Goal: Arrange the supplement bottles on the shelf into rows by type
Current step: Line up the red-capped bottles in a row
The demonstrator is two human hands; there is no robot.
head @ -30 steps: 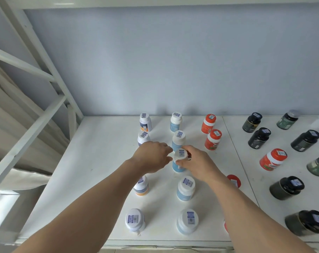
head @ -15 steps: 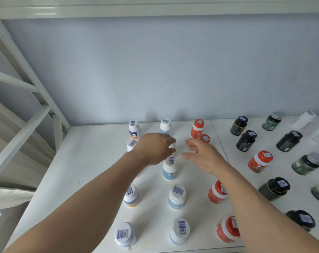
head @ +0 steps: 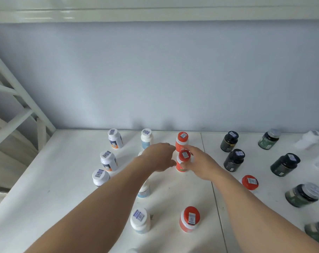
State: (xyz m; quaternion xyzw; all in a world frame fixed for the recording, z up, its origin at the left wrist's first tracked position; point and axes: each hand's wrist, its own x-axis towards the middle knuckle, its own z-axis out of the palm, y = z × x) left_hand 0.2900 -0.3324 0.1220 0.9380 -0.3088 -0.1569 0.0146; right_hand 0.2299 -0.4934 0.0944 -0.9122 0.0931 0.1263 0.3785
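Note:
On the white shelf (head: 54,179) stand three rows of bottles running front to back. White bottles with navy-orange labels (head: 108,160) are on the left, white bottles with blue labels (head: 146,138) in the middle and orange red-capped bottles (head: 181,141) to their right. My right hand (head: 202,165) grips the second orange bottle (head: 183,157), thumb in front and fingers behind its cap. My left hand (head: 157,157) is open against that bottle's left side. My left forearm hides part of the blue-label row (head: 144,190). Another orange bottle (head: 189,219) stands near the front.
Dark green and black bottles (head: 234,159) stand scattered on the right half, with a stray orange bottle (head: 249,182) among them. A white bottle (head: 308,141) lies at the far right. The blue wall is close behind. White frame bars (head: 18,92) rise on the left.
Both hands have left the blue-label bottle in the middle row and moved right and farther back. My right hand has closed round the second orange bottle.

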